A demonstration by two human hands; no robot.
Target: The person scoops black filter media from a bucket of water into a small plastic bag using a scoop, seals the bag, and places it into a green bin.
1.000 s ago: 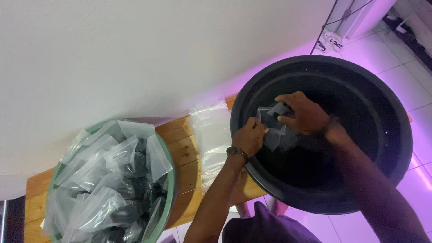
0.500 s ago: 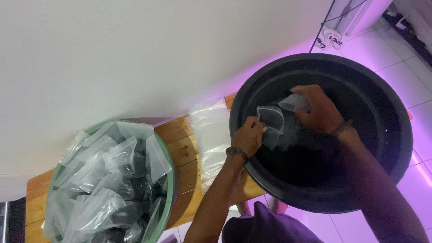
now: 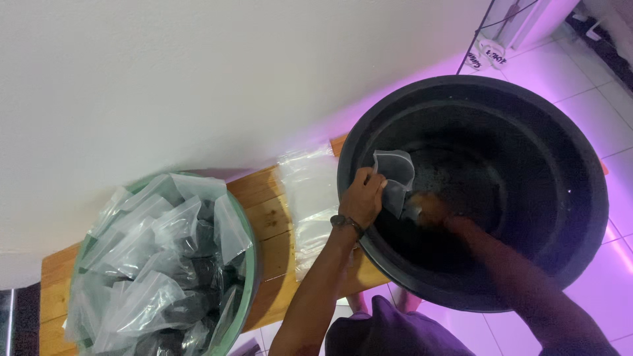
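From the head camera: the left hand [image 3: 364,198] pinches one small clear bag [image 3: 395,178] by its rim, inside the black tub [image 3: 567,165] at its left wall — thin, limp, likely slippery, best held at the mouth. The right hand [image 3: 432,209] is blurred; its grip can't be told. One green basin [image 3: 249,237] holds many filled bags.

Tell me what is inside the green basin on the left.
The green basin is heaped with clear plastic bags holding dark material. Anything beneath the pile is covered.
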